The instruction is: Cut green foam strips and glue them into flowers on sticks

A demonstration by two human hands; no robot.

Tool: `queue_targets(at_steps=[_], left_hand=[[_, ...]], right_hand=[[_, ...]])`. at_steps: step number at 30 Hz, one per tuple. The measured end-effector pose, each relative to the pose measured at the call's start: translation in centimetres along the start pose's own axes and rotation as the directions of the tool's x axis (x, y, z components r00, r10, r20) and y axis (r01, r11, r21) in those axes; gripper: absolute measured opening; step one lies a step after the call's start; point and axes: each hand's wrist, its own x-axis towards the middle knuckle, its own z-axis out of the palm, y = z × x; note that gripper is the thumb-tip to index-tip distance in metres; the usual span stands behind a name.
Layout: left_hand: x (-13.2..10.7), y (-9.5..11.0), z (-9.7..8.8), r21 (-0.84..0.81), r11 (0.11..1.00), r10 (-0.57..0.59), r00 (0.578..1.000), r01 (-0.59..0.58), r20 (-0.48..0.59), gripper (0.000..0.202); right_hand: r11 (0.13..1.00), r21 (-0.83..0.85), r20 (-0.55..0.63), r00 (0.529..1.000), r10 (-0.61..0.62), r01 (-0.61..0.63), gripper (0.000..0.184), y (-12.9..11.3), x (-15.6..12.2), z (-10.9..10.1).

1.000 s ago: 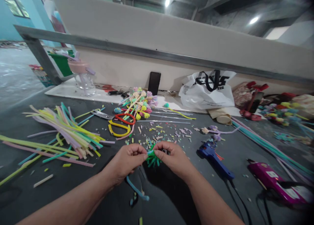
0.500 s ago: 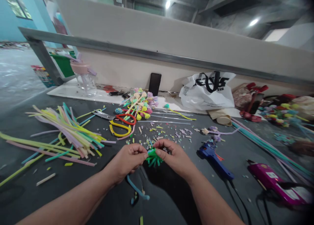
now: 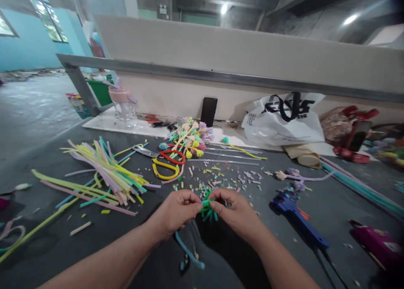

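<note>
A green tuft [image 3: 208, 215] of short pipe-cleaner pieces, fanned out like a flower head, sits between my hands above the dark table. My left hand [image 3: 179, 211] pinches its left side with thumb and forefinger. On the other side my right hand [image 3: 236, 208] grips it between thumb and fingertips. Some blue shows at its top, partly covered by my fingers. A blue stem [image 3: 191, 252] runs down from beneath my left hand towards the table. Small cut bits [image 3: 217, 181] are scattered just beyond my hands.
Loose pipe cleaners [image 3: 107, 171] lie at left, near scissors [image 3: 168, 165] with red and yellow handles. Finished flowers [image 3: 189, 137], a phone [image 3: 208, 111] and a white bag [image 3: 280, 120] are behind. A blue glue gun [image 3: 299, 219] with a cord lies at right.
The view has turned left, so everything sits further right. Both hands still hold the green tuft, with only slight finger movement.
</note>
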Motion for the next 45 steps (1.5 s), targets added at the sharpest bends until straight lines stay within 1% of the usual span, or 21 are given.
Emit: queue_targets(at_steps=[7, 9, 12, 15, 19, 22, 29, 36, 40, 42, 45], left_hand=[[-0.1, 0.4, 0.4, 0.02, 1.0, 0.004, 1.0, -0.004, -0.027, 0.014], [-0.1, 0.4, 0.4, 0.018, 1.0, -0.001, 0.999, 0.001, -0.035, 0.014], [0.0, 0.3, 0.5, 0.03, 1.0, 0.003, 0.999, -0.002, -0.039, 0.012], [0.1, 0.4, 0.5, 0.05, 0.999, 0.0, 0.999, 0.002, -0.052, 0.011], [-0.1, 0.8, 0.7, 0.087, 0.996, 0.04, 0.997, -0.033, -0.071, 0.011], [-0.2, 1.0, 0.8, 0.097, 0.994, 0.068, 0.994, -0.059, -0.085, 0.009], [0.4, 0.2, 0.5, 0.12, 0.984, 0.142, 0.986, -0.131, -0.089, 0.009], [0.2, 0.2, 0.6, 0.123, 0.985, 0.128, 0.988, -0.117, -0.088, 0.013], [0.0, 0.2, 0.5, 0.187, 0.977, 0.12, 0.99, -0.105, -0.068, 0.013], [-0.1, -0.1, 0.4, 0.231, 0.964, 0.153, 0.986, -0.134, -0.065, 0.014], [-0.1, -0.6, 0.2, 0.257, 0.948, 0.209, 0.977, -0.188, -0.054, 0.014]], right_hand=[[0.989, 0.099, 0.046, 0.994, 0.102, -0.106, 0.008, 0.2, 0.0, 0.1], [0.984, 0.146, 0.062, 0.994, 0.092, -0.101, 0.011, 0.2, -0.1, -0.1], [0.975, 0.213, 0.076, 0.996, 0.05, -0.065, 0.021, 0.3, -0.1, -0.3], [0.984, 0.171, 0.07, 0.997, 0.039, -0.05, 0.026, 0.3, 0.0, -0.4], [0.999, 0.029, 0.013, 1.0, 0.025, -0.026, 0.024, 0.2, 0.1, -0.1], [1.0, -0.01, 0.001, 1.0, 0.024, -0.024, 0.025, 0.4, 0.1, 0.1], [0.997, 0.035, -0.008, 0.998, 0.062, -0.062, 0.025, 1.1, 0.2, 0.5], [0.983, 0.134, -0.014, 0.992, 0.129, -0.126, 0.022, 0.9, 0.2, 1.0], [0.967, 0.199, -0.01, 0.986, 0.165, -0.16, 0.019, 0.8, 0.1, 1.1], [0.961, 0.211, 0.003, 0.983, 0.181, -0.178, 0.017, 0.7, 0.1, 1.1], [0.973, 0.165, -0.03, 0.985, 0.171, -0.164, 0.015, 0.6, 0.1, 1.1]])
